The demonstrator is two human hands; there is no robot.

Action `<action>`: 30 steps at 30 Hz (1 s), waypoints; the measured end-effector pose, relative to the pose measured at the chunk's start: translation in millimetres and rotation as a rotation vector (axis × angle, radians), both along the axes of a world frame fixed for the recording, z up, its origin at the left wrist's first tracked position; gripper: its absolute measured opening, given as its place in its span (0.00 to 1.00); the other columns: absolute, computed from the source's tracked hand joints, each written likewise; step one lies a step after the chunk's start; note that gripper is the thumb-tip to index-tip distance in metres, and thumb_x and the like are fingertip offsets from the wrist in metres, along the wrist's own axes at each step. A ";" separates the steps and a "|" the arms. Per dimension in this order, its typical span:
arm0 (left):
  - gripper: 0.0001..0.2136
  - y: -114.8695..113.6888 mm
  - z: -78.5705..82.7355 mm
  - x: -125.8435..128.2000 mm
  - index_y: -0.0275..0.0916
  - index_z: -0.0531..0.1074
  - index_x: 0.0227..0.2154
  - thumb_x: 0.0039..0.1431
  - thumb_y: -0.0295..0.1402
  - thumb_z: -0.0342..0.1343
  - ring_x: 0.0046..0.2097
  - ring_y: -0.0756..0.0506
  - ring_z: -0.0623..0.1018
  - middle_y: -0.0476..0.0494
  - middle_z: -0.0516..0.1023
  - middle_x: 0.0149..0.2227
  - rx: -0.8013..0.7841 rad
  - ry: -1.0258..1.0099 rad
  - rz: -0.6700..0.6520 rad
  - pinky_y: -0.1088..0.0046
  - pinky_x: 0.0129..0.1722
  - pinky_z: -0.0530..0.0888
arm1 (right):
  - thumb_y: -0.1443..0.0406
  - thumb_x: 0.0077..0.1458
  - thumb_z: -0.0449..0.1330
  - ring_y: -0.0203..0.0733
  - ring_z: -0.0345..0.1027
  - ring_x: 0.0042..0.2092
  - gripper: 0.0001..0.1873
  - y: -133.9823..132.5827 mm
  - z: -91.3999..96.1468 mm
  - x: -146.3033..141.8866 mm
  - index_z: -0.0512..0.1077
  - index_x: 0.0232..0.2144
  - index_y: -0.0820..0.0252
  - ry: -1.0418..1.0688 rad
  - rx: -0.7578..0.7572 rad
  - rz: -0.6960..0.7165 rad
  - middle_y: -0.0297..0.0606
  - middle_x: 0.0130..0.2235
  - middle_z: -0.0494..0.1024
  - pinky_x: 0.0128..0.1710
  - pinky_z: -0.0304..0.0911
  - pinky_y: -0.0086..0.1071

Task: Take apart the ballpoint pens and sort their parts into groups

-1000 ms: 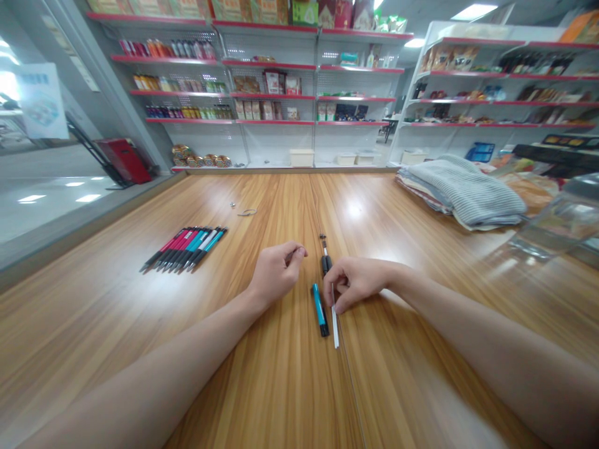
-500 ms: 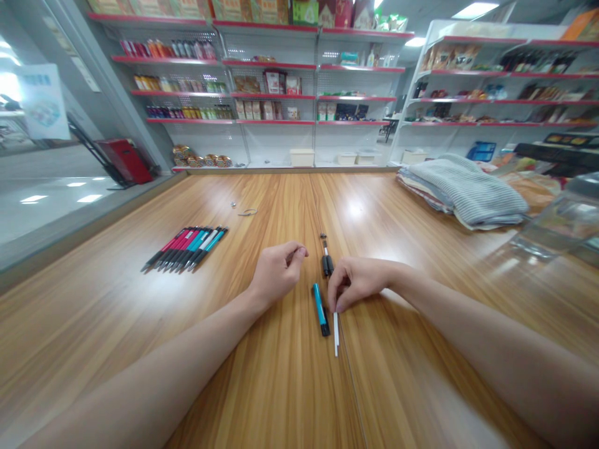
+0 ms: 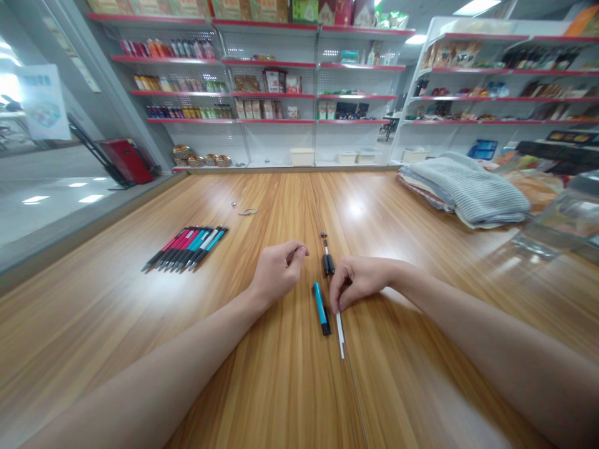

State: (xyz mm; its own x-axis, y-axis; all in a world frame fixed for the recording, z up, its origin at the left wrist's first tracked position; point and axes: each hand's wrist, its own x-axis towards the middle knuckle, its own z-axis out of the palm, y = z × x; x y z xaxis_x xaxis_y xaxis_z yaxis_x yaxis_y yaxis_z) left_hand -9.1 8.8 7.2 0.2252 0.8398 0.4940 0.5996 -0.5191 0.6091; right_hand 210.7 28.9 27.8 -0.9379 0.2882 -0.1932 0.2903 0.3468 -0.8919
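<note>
My right hand [image 3: 358, 282] pinches the upper ends of thin white pen refills [image 3: 340, 333], whose lower ends point towards me on the table. Just left of them lies a turquoise pen barrel [image 3: 321, 307] with a black end. Beyond my right fingertips are two black pen grips [image 3: 328, 265], side by side, with small metal and dark parts [image 3: 324, 236] at their far end. My left hand [image 3: 278, 269] rests on the table left of these parts, its fingers curled closed. Whether anything is inside that hand is hidden.
A row of assembled pens [image 3: 187, 248] in red, turquoise, white and black lies at the left. Farther back are a thin looped strip [image 3: 248, 212] and a tiny metallic piece [image 3: 233, 204]. Folded cloths [image 3: 463, 187] and a transparent container [image 3: 556, 218] stand right. Shelves [image 3: 271, 121] line the back.
The lower ends of the white refills have swung slightly to the right, and my right fingers have shifted a little with them. My left hand has stayed where it was.
</note>
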 end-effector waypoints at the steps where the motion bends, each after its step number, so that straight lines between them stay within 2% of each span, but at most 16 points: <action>1: 0.13 0.1 -0.1 -0.1 0.37 0.74 0.31 0.62 0.36 0.47 0.23 0.53 0.65 0.52 0.66 0.20 0.001 -0.001 0.000 0.78 0.22 0.59 | 0.65 0.50 0.65 0.36 0.73 0.37 0.11 -0.3 0.3 -0.4 0.79 0.36 0.67 -0.004 0.000 0.001 0.41 0.36 0.80 0.38 0.64 0.24; 4: 0.13 0.4 -0.7 -0.3 0.36 0.74 0.31 0.62 0.36 0.47 0.22 0.53 0.65 0.52 0.66 0.20 0.002 -0.001 -0.003 0.78 0.23 0.59 | 0.65 0.50 0.65 0.36 0.73 0.37 0.10 -0.4 0.2 0.4 0.79 0.35 0.67 0.003 -0.013 0.011 0.41 0.36 0.80 0.39 0.64 0.24; 6: 0.13 0.4 -1.0 -0.3 0.36 0.74 0.32 0.62 0.36 0.47 0.22 0.53 0.65 0.52 0.66 0.20 0.003 -0.002 -0.004 0.78 0.23 0.59 | 0.64 0.49 0.66 0.33 0.71 0.32 0.11 1.4 -1.5 4.0 0.79 0.35 0.67 0.015 -0.031 -0.020 0.39 0.32 0.79 0.33 0.64 0.22; 7: 0.13 0.4 -1.0 -0.1 0.36 0.74 0.32 0.62 0.36 0.47 0.22 0.53 0.65 0.52 0.66 0.20 0.005 -0.004 -0.005 0.78 0.23 0.59 | 0.64 0.49 0.66 0.30 0.69 0.27 0.12 3.0 -2.8 6.8 0.78 0.35 0.67 0.023 -0.049 -0.056 0.36 0.28 0.78 0.27 0.62 0.21; 9: 0.13 0.1 -0.9 0.2 0.36 0.74 0.31 0.62 0.36 0.47 0.22 0.53 0.65 0.52 0.67 0.20 0.011 -0.007 -0.004 0.78 0.23 0.59 | 0.62 0.48 0.67 0.26 0.58 0.17 0.14 7.3 -6.0 13.6 0.76 0.35 0.67 0.054 -0.112 -0.155 0.29 0.19 0.71 0.16 0.51 0.19; 10: 0.13 -0.1 -0.8 0.5 0.36 0.74 0.31 0.62 0.36 0.47 0.22 0.53 0.64 0.52 0.67 0.20 0.014 -0.008 -0.004 0.78 0.22 0.59 | 0.62 0.48 0.67 0.25 0.53 0.14 0.14 9.7 -7.6 17.0 0.74 0.35 0.67 0.081 -0.154 -0.206 0.25 0.16 0.67 0.13 0.46 0.19; 12: 0.13 -0.5 -0.6 0.9 0.36 0.74 0.31 0.62 0.36 0.47 0.22 0.54 0.64 0.52 0.67 0.20 0.021 -0.002 -0.006 0.78 0.22 0.58 | 0.62 0.48 0.67 0.25 0.49 0.12 0.13 13.8 -10.2 22.3 0.70 0.33 0.65 0.132 -0.215 -0.285 0.21 0.14 0.63 0.10 0.43 0.19; 15: 0.12 -1.1 -0.4 1.3 0.36 0.74 0.31 0.62 0.35 0.48 0.22 0.54 0.63 0.52 0.67 0.20 0.032 0.013 -0.021 0.78 0.22 0.57 | 0.62 0.47 0.67 0.26 0.49 0.12 0.14 15.7 -11.9 24.2 0.66 0.30 0.63 0.140 -0.207 -0.334 0.21 0.14 0.62 0.10 0.44 0.19; 22: 0.12 -2.0 -0.2 1.7 0.36 0.74 0.29 0.62 0.34 0.48 0.22 0.54 0.62 0.51 0.68 0.20 0.058 0.016 -0.026 0.77 0.22 0.57 | 0.63 0.49 0.65 0.25 0.51 0.16 0.12 10.2 -13.1 13.8 0.65 0.27 0.62 0.026 0.005 -0.312 0.21 0.15 0.61 0.15 0.46 0.19; 30: 0.12 -1.8 0.6 1.5 0.36 0.74 0.30 0.61 0.34 0.49 0.22 0.54 0.62 0.52 0.67 0.20 0.053 0.012 -0.032 0.78 0.22 0.57 | 0.60 0.49 0.65 0.26 0.50 0.18 0.13 10.1 -12.1 11.7 0.65 0.28 0.61 -0.001 0.057 -0.283 0.22 0.16 0.61 0.17 0.45 0.21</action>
